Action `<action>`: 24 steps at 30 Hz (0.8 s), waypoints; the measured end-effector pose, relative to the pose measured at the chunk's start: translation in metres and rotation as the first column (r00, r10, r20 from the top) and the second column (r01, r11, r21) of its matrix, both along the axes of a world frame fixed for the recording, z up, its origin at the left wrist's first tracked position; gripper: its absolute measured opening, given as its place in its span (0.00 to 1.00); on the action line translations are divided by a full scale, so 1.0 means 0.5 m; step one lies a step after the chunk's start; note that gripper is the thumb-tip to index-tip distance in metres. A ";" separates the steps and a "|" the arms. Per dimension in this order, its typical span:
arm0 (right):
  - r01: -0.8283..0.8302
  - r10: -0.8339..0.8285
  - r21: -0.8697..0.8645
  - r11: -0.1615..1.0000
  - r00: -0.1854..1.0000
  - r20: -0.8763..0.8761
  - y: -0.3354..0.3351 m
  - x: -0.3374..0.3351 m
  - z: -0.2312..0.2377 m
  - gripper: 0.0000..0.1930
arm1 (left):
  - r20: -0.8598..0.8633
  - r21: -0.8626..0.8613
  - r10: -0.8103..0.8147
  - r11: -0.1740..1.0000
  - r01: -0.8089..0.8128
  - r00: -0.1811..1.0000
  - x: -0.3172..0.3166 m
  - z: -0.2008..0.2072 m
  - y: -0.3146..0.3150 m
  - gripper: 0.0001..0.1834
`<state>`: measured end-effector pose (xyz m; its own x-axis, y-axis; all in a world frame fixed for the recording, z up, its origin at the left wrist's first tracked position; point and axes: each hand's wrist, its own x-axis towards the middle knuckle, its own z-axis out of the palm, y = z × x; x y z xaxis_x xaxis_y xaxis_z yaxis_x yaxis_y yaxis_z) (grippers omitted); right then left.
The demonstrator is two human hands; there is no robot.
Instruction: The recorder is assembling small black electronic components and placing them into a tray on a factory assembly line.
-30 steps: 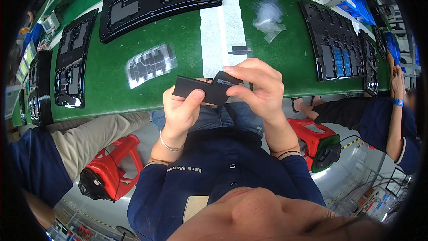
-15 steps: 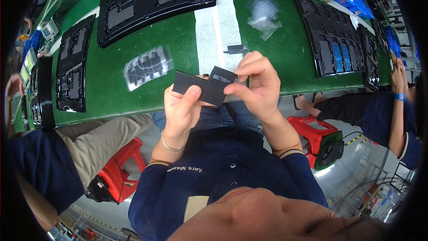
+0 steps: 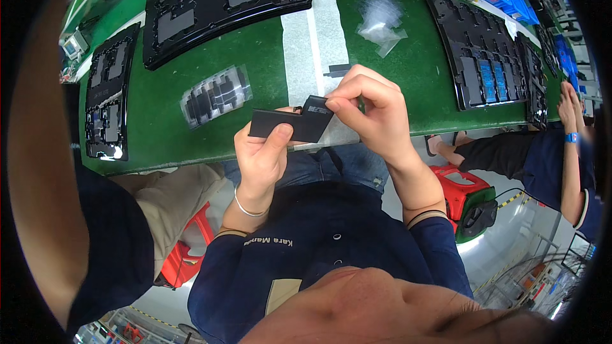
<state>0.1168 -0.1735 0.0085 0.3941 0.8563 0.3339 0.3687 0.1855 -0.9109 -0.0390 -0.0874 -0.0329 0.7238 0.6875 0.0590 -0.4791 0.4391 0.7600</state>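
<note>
Part (image 3: 284,126), black, flat, notched, clasped in left hand (image 3: 262,153), right hand (image 3: 371,113) pinching its upper right corner, green table (image 3: 424,92) beyond

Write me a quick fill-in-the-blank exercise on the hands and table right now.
1. The left hand grips a flat part coloured ____.
2. The right hand is at the part's ____-hand end in the picture.
3. The bracelet circles the ____ wrist.
4. The table top is mainly ____.

Missing words: black; right; left; green
</note>
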 end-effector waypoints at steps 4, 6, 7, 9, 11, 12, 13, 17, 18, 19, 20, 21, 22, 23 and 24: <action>0.041 -0.041 -0.004 0.999 0.999 0.016 0.006 -0.005 0.000 0.01 | 0.036 -0.022 0.057 0.998 -0.056 0.998 0.012 0.004 -0.012 0.11; -0.022 0.009 -0.031 0.999 0.928 -0.372 0.009 -0.002 0.001 0.03 | 0.055 -0.054 0.063 0.997 -0.060 0.996 0.014 0.005 -0.014 0.12; -0.057 0.042 -0.013 0.998 0.853 -0.520 0.009 0.001 -0.001 0.05 | 0.070 -0.071 0.051 0.996 -0.046 0.996 0.015 0.003 -0.013 0.12; -0.072 0.055 -0.009 0.997 0.828 -0.558 0.012 0.005 -0.004 0.04 | 0.085 -0.087 0.039 0.996 -0.031 0.996 0.016 0.000 -0.012 0.12; -0.083 0.063 -0.006 0.997 0.801 -0.595 0.012 0.004 -0.009 0.04 | 0.077 -0.107 0.049 0.993 -0.041 0.996 0.017 -0.002 -0.013 0.12; -0.060 0.045 -0.014 0.998 0.869 -0.493 0.015 0.000 -0.013 0.04 | 0.076 -0.106 0.047 0.994 -0.038 0.996 0.018 -0.001 -0.016 0.12; -0.037 0.027 -0.019 0.999 0.922 -0.385 0.016 -0.003 -0.015 0.03 | 0.055 -0.061 0.088 0.995 -0.085 0.995 0.019 0.002 -0.021 0.12; -0.001 -0.005 -0.043 0.999 0.991 -0.134 0.013 0.000 -0.012 0.03 | 0.039 -0.073 0.096 0.993 -0.093 0.995 0.021 0.005 -0.027 0.13; -0.024 0.011 -0.042 0.999 0.957 -0.289 0.010 -0.003 -0.011 0.04 | 0.039 -0.073 0.097 0.993 -0.094 0.995 0.021 0.006 -0.023 0.13; -0.047 0.026 -0.037 0.998 0.899 -0.436 0.008 -0.004 -0.009 0.04 | 0.074 -0.137 0.023 0.991 -0.012 0.997 0.021 0.010 -0.017 0.13; -0.047 0.026 -0.037 0.998 0.900 -0.436 0.007 -0.001 -0.010 0.04 | 0.114 -0.197 -0.049 0.978 0.071 0.992 0.022 0.013 -0.014 0.13; -0.083 0.063 -0.019 0.996 0.864 -0.499 0.006 0.003 -0.012 0.04 | 0.114 -0.197 -0.050 0.978 0.072 0.992 0.022 0.017 -0.013 0.13; -0.121 0.101 0.001 0.993 0.822 -0.561 0.006 0.005 -0.013 0.04 | 0.106 -0.202 -0.057 0.976 0.077 0.993 0.022 0.021 -0.013 0.13; -0.122 0.103 0.002 0.992 0.821 -0.562 0.005 0.004 -0.012 0.04 | 0.097 -0.208 -0.064 0.975 0.083 0.993 0.021 0.022 -0.013 0.13; -0.091 0.074 -0.005 0.996 0.838 -0.541 0.005 0.002 -0.009 0.04 | 0.096 -0.207 -0.063 0.975 0.081 0.993 0.021 0.017 -0.016 0.13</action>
